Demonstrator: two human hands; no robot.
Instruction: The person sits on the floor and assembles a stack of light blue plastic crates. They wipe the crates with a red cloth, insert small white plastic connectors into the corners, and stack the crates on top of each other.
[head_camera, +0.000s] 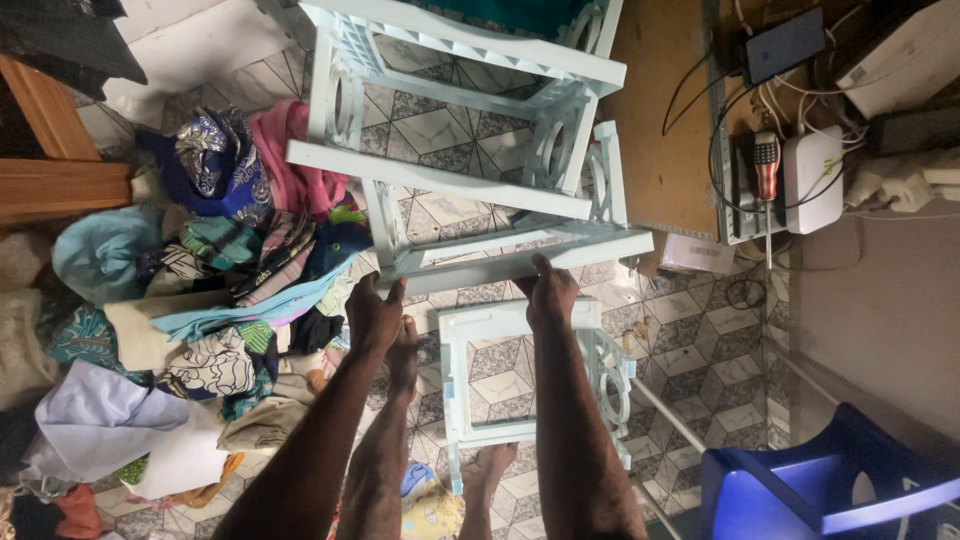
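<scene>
Both hands grip a pale blue plastic rack: the left hand and right hand have fingers closed on its lower rail. A white box-shaped device sits beyond.

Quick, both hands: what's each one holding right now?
Left hand: closed on the near edge of the pale blue plastic rack.
Right hand: gripping the same edge, further right.
</scene>
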